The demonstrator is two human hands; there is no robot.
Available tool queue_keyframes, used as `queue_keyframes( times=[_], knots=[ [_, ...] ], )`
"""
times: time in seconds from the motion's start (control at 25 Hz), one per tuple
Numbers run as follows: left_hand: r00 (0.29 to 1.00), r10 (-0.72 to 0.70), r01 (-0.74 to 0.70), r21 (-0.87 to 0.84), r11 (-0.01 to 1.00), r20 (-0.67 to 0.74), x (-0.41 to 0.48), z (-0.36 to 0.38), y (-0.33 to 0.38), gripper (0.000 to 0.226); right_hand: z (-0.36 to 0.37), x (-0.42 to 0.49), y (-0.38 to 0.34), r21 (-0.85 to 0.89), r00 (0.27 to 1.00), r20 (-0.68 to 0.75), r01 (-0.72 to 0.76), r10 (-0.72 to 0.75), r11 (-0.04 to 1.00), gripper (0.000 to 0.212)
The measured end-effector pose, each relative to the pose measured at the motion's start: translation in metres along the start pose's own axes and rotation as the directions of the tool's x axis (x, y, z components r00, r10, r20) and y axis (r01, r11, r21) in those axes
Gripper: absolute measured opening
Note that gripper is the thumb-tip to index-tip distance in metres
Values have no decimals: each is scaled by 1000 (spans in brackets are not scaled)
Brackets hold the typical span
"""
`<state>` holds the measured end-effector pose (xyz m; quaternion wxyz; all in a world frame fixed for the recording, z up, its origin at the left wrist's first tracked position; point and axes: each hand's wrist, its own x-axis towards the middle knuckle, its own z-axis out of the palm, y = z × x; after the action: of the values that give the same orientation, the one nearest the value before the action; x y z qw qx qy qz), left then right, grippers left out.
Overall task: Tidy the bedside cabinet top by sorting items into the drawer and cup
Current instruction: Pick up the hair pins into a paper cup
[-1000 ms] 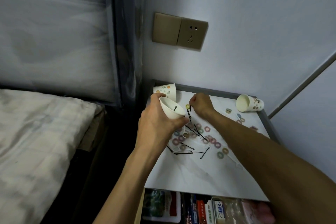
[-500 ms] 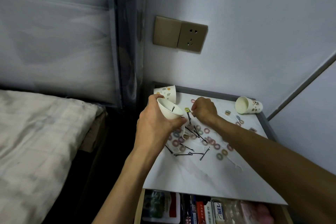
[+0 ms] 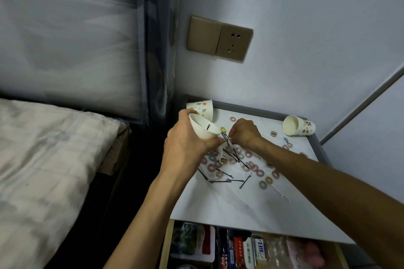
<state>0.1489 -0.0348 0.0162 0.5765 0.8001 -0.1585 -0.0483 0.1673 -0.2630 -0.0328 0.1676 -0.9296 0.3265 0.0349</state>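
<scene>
White, crumpled bedding [image 3: 43, 159] fills the left side, and a grey curtain [image 3: 157, 50] hangs at its far edge. Right of the curtain, a tan wall socket [image 3: 219, 39] sits on the wall above the cabinet top [image 3: 229, 209], a pale marbled surface. A patterned cup [image 3: 202, 107] sits at the cabinet's back left corner.

In front of it the left hand [image 3: 185, 148] has its fingers and thumb wrapped round a white paper cup [image 3: 202, 132]. The cup is lifted off the surface and tilted with its mouth up and to the right. One black hairpin [image 3: 208, 126] lies inside it. A yellow-green ring [image 3: 222, 129] shows just beside the rim; I cannot tell whether it is held or lying on the top.

The right hand [image 3: 244, 133] comes next, its fingertips curled together and pinching the upper end of a black pin [image 3: 225, 137] close to the cup's rim. Below both hands, loose hairpins [image 3: 227, 180] and pastel hair rings [image 3: 262, 184] lie scattered and overlapping across the middle of the top. Further right, a tipped cup [image 3: 299, 126] lies on its side near the back right corner with its mouth facing left.

Along the near edge the drawer [image 3: 165, 247] stands open, packed with boxes and packets.
</scene>
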Motion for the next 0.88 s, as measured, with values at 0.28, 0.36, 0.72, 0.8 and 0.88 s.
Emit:
queue_keyframes(
  times=[0.28,0.36,0.72,0.8,0.88],
  knots=[
    [1000,-3,3,1,1000,-4,1,0,0,79,11,-4,-11,-3,997,-80,-14,14,1000,23],
    [1000,1,-1,4,1000,0,1,0,0,79,13,-4,-13,-34,994,-112,-17,13,999,22],
    [1000,-4,4,16,1000,8,1,-3,-2,78,11,-10,5,-658,924,-2,288,-383,696,30],
    [1000,-4,4,11,1000,7,0,-4,-2,77,8,-8,12,-622,923,18,311,-384,719,32],
    [1000,-6,6,7,1000,10,-1,-4,-1,77,10,-8,21,-606,902,41,364,-429,707,35]
  ],
)
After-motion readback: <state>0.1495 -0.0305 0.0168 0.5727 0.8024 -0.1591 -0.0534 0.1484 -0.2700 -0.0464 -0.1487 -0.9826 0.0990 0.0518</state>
